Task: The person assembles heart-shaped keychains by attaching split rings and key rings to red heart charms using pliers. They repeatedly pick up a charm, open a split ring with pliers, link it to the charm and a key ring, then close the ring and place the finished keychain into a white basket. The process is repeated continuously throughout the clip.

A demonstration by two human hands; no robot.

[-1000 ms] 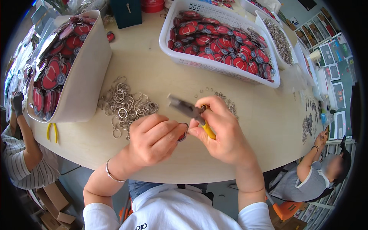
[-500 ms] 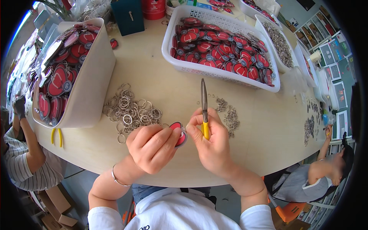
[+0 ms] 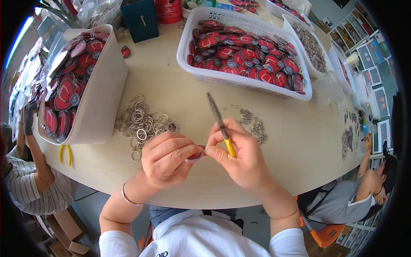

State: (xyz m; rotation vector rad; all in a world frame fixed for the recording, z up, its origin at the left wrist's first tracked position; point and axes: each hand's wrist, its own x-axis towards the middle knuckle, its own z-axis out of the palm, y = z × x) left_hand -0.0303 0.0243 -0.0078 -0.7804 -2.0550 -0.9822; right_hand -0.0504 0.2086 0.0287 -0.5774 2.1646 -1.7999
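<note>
Pale tabletop! Nearside of split-ring pile, left hand pinches red dark-rimmed charm, right hand clasps yellow-handled pliers; charm probably light, stiff, slick: take rim.

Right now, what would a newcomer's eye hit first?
The white perforated plastic basket heaped with flat red dark-edged tags, across the pale table, right of centre. A tall white plastic bin on the left holds more. Front centre, the left hand holds one tag, the right hand yellow-handled metal pliers.
</note>
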